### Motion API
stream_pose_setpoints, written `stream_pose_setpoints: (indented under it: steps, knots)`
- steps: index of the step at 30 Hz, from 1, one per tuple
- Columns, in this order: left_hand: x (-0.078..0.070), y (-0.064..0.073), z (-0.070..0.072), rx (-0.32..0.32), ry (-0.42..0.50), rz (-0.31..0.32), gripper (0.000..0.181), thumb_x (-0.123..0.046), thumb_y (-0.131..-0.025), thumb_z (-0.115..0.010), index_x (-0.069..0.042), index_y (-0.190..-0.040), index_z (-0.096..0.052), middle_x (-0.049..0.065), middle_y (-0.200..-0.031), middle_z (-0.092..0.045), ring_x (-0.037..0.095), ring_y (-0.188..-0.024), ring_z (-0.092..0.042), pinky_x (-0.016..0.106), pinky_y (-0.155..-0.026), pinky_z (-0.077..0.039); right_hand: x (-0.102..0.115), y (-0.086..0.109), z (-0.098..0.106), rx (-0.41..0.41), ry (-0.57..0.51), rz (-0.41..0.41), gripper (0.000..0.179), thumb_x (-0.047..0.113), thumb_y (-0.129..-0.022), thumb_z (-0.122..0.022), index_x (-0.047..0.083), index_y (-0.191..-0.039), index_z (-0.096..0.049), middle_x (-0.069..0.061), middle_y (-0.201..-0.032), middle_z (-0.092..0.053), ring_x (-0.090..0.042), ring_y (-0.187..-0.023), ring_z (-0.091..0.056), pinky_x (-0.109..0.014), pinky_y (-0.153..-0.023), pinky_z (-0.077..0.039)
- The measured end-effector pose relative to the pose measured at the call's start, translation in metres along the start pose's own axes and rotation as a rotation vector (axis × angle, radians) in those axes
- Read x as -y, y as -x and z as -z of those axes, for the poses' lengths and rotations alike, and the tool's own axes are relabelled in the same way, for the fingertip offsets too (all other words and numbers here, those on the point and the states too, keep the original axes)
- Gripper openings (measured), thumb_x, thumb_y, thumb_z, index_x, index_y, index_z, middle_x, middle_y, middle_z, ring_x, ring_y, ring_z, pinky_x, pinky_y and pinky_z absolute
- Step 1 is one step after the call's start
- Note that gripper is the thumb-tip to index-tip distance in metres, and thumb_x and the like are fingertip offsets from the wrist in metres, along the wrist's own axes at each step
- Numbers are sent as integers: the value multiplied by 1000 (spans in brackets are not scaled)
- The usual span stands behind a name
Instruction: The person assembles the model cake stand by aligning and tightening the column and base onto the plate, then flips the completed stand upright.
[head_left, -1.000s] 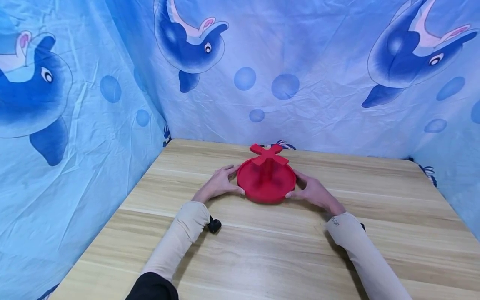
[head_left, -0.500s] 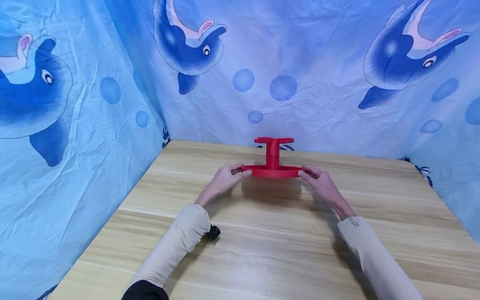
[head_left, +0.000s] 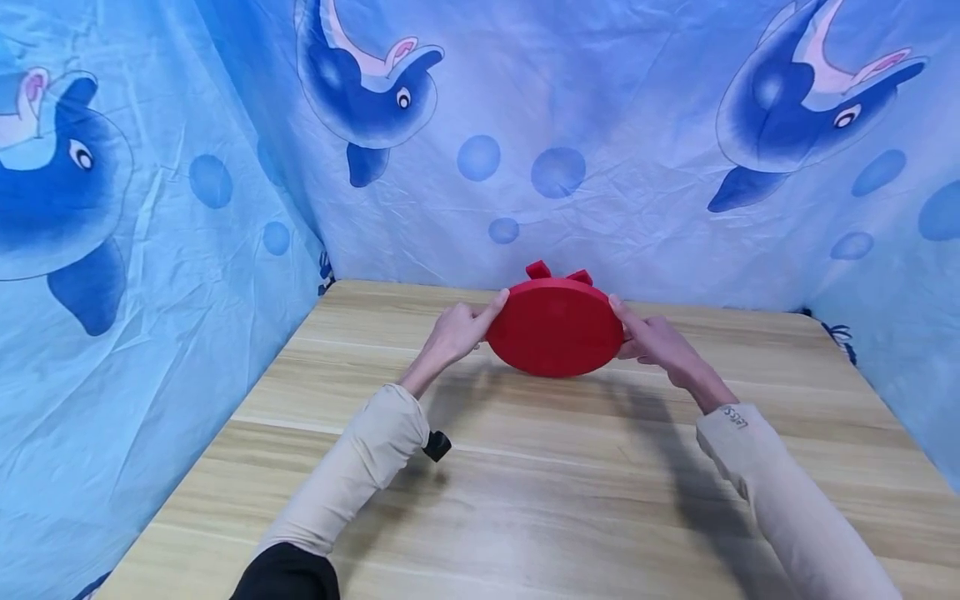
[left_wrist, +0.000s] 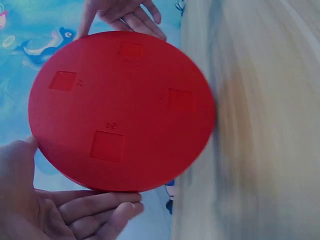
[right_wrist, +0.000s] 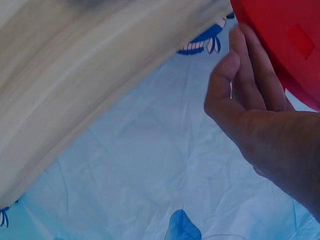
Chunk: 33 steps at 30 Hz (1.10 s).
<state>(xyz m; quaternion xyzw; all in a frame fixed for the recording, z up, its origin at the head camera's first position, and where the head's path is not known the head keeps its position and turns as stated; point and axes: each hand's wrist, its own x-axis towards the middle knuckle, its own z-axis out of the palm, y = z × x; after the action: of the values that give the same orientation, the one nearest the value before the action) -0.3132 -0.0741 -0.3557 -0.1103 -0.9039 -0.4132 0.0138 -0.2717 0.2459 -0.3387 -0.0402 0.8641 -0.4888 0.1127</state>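
Note:
Both hands hold a red round stand, tilted so that its flat underside (head_left: 555,329) faces the head camera. My left hand (head_left: 459,333) grips the left side of its rim, thumb at the upper edge. On the opposite side my right hand (head_left: 663,350) grips the rim in the same way. Two tips of its cross-shaped top (head_left: 538,269) show behind the disc; the central post is hidden. In the left wrist view, the red underside (left_wrist: 145,110) bears several square recesses with small numbers. Whether its lower edge touches the table cannot be told.
The wood-grain table (head_left: 525,483) spreads out below the arms. Blue cloth (head_left: 637,233) printed with dolphins and bubbles hangs behind it and at both sides. A small black camera (head_left: 437,446) sits at the left wrist.
The stand first faced its dished upper side to the head camera, then stood level above the table. Now it is tipped back, underside showing, and the hands have moved up slightly with it.

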Motion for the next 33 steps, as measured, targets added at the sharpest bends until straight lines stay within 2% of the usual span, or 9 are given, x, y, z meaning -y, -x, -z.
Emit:
stream_pose_setpoints:
  steps: [2, 5, 8, 10, 14, 19, 24, 29, 33]
  knots:
    - [-4, -2, -1, 15, 7, 17, 86, -85, -92, -37, -8, -80, -74, 5, -70, -68, 31, -73, -69, 36, -60, -46, 1, 1, 4, 12, 30, -10, 93, 71, -102, -31, -10, -140, -57, -25, -114, -73, -44, -115, -67, -61, -104, -46]
    - [-7, -5, -2, 22, -1, 41, 85, -83, -93, -36, -9, -81, -75, 8, -75, -72, 32, -75, -71, 37, -60, -48, 4, -1, 7, 29, 56, -17, 92, 71, -102, -32, -11, -131, -63, -21, -99, -76, -37, -101, -73, -43, -85, -55]
    - [-8, -6, -2, 32, -17, 55, 84, -80, -96, -36, -7, -79, -73, 12, -71, -70, 34, -72, -71, 35, -58, -46, 5, -4, 9, 56, 58, -26, 92, 70, -103, -31, -13, -120, -67, -20, -90, -76, -28, -84, -76, -26, -64, -48]
    - [-10, -7, -2, 44, -28, 64, 83, -78, -98, -36, -6, -78, -71, 12, -68, -69, 35, -74, -72, 34, -58, -45, 7, -5, 11, 76, 55, -42, 91, 69, -103, -31, -13, -115, -68, -19, -86, -76, -26, -78, -76, -22, -56, -43]
    - [-13, -10, -2, 67, -67, 69, 82, -75, -100, -33, -6, -77, -68, 12, -63, -67, 33, -70, -72, 34, -58, -45, 9, -8, 14, 107, 72, -69, 93, 69, -104, -29, -14, -110, -70, -20, -83, -76, -27, -74, -77, -21, -53, -43]
    - [-15, -15, -3, 86, -94, 55, 80, -70, -104, -31, -4, -75, -67, 11, -60, -65, 37, -74, -72, 33, -57, -44, 12, -12, 18, 102, 119, -53, 94, 69, -105, -26, -12, -103, -73, -20, -79, -75, -30, -72, -77, -22, -51, -41]
    - [-19, -17, -4, 86, -69, 35, 72, -59, -109, -32, -4, -76, -64, 11, -61, -66, 36, -72, -74, 33, -59, -50, 11, -14, 23, 70, 151, -23, 91, 66, -107, -26, -10, -93, -74, -19, -73, -74, -31, -69, -76, -21, -46, -34]
    - [-17, -21, -7, 81, -18, 40, 62, -46, -113, -36, -4, -75, -63, 12, -61, -67, 25, -57, -71, 44, -69, -62, 8, -15, 24, 43, 140, -2, 80, 53, -112, -27, -7, -82, -72, -16, -65, -71, -27, -62, -74, -21, -44, -29]
    - [-16, -25, -11, 89, 14, 62, 59, -39, -113, -41, -2, -74, -65, 13, -62, -67, 19, -51, -68, 40, -63, -63, 5, -16, 22, 29, 114, -9, 71, 44, -113, -28, 0, -74, -69, -11, -61, -68, -19, -57, -71, -21, -45, -29]
